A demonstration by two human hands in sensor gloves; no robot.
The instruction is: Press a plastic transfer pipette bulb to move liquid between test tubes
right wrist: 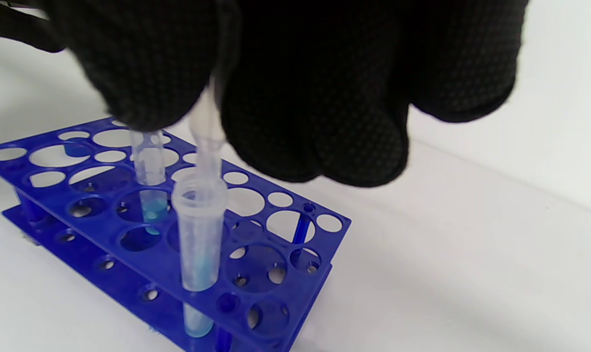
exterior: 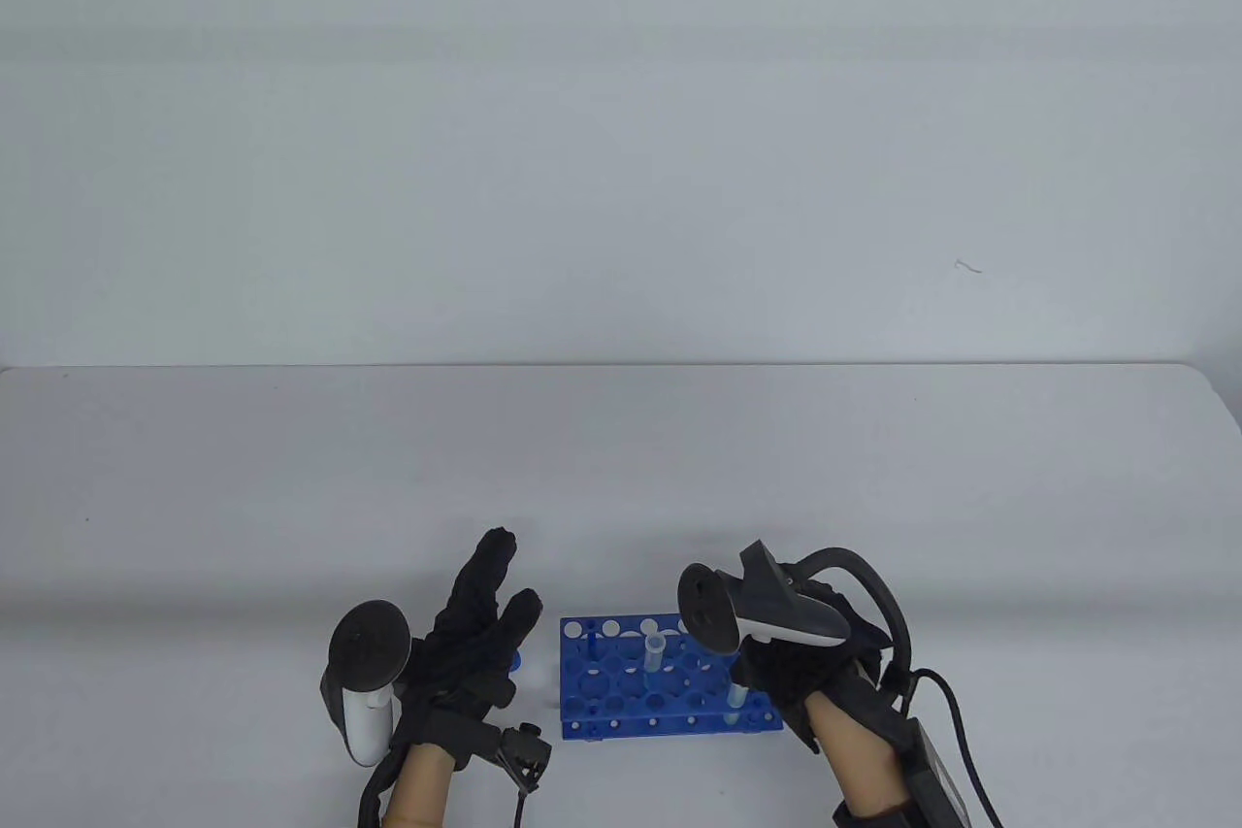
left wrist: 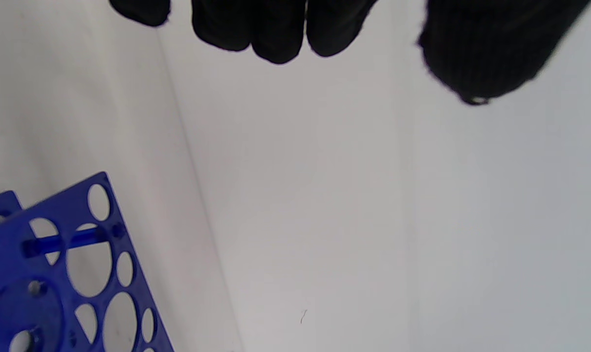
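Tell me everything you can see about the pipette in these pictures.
The pipette is thin, translucent, whitish plastic. Only its stem shows, narrowing downward; the bulb is hidden inside the black-gloved right hand, which holds it upright. Its lower end enters the open mouth of the nearer clear test tube, which stands in the blue rack and holds a little blue liquid. Whether liquid is inside the pipette cannot be told.

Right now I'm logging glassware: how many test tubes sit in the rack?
2. One tube stands at the rack's near edge with the pipette in it; the other tube stands behind it. The right hand may hide more.
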